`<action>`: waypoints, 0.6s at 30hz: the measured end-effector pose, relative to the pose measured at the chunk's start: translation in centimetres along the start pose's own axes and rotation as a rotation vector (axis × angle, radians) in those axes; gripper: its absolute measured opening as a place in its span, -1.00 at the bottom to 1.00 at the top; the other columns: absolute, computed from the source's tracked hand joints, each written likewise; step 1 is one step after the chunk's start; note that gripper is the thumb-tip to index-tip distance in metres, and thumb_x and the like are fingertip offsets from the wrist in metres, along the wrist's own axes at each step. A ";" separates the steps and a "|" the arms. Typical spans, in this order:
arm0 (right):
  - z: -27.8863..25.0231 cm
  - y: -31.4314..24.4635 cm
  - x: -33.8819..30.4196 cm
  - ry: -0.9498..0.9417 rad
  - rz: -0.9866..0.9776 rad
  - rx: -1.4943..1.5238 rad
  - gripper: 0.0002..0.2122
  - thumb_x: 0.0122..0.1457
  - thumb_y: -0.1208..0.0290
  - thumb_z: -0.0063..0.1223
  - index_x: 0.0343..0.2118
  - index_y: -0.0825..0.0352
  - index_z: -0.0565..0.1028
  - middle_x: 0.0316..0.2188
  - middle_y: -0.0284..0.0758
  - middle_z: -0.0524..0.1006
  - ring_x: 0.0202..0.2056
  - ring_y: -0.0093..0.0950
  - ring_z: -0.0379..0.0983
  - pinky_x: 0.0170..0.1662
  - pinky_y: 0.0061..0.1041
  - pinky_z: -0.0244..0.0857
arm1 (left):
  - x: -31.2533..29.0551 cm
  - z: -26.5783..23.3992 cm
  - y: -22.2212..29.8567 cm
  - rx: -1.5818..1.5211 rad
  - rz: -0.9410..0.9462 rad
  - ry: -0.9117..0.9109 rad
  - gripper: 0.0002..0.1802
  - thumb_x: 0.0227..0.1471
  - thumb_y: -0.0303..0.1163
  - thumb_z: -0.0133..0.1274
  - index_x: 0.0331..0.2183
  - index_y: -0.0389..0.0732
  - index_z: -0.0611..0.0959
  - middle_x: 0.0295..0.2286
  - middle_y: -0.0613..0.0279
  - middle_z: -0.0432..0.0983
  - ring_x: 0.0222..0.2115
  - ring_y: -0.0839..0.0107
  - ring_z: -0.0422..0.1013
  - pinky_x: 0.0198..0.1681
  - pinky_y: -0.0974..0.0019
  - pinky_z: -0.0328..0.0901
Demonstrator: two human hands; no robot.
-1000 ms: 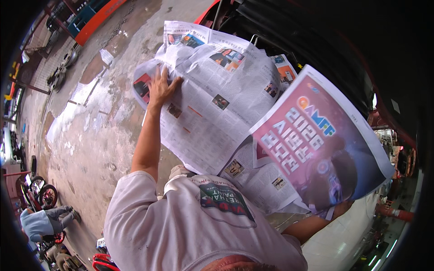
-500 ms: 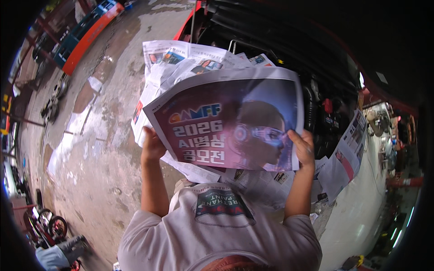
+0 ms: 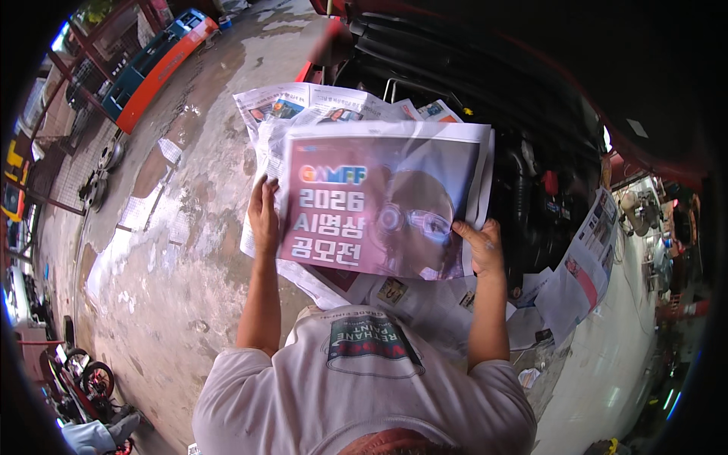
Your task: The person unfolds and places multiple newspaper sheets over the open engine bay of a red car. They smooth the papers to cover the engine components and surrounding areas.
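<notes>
Plainly, the right hand pinches one pink-and-blue newspaper at right; the left hand sits left, grip unclear.

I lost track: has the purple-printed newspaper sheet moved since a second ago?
Yes, leftward: the purple-printed newspaper sheet was mostly right of the small yellow engine-bay part; now it is mostly left of it.

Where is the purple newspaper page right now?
In the head view, the purple newspaper page is near the middle, between the left hand at its left edge and the right hand gripping its right side, with other newspaper sheets beyond it.
</notes>
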State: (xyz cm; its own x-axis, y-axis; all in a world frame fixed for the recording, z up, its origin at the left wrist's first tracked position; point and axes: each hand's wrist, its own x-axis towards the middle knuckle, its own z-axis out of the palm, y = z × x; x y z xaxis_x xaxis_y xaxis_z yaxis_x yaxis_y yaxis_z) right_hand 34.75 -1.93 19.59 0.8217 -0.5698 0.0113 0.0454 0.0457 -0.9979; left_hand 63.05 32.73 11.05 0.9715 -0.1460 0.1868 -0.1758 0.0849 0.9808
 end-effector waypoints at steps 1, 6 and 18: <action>-0.2 0.3 0.2 0.098 0.008 0.015 -0.80 0.11 0.54 0.38 -0.19 0.36 0.65 -0.29 -0.40 0.67 -0.27 -0.58 0.56 -0.08 -0.54 0.40 | -1.4 0.4 -0.9 0.027 -0.046 0.066 -0.33 0.39 0.02 -0.12 0.21 -0.38 0.44 0.06 -0.14 0.51 0.10 0.13 0.43 0.22 0.13 0.24; -9.1 -1.0 -4.3 0.501 0.011 0.036 -0.70 0.16 0.35 0.39 -0.11 0.35 0.60 -0.25 -0.43 0.62 -0.25 -0.58 0.51 -0.09 -0.54 0.34 | -11.3 0.6 -0.2 0.508 0.315 -0.261 -0.46 0.31 -0.16 -0.04 0.19 -0.27 0.50 0.16 -0.07 0.43 0.26 -0.09 0.25 0.36 0.00 0.05; -16.9 -9.8 -7.6 0.670 -0.535 -0.411 -0.60 0.37 0.35 0.11 0.11 0.60 0.47 0.19 -0.15 0.46 0.17 -0.41 0.36 0.27 -0.43 0.14 | -16.5 -3.1 -2.5 0.862 0.534 -1.261 -0.46 0.18 -0.11 0.02 0.21 0.25 0.54 0.37 0.46 0.14 0.44 0.10 -0.13 0.47 -0.15 -0.24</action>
State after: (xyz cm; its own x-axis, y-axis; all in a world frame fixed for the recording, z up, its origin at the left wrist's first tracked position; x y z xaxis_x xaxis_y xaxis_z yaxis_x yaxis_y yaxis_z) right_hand 18.49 -11.93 28.21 0.2473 -0.7896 0.5616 0.0131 -0.5768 -0.8168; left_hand 47.98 38.00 5.36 0.1082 -0.9941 -0.0020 -0.8881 -0.0975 0.4493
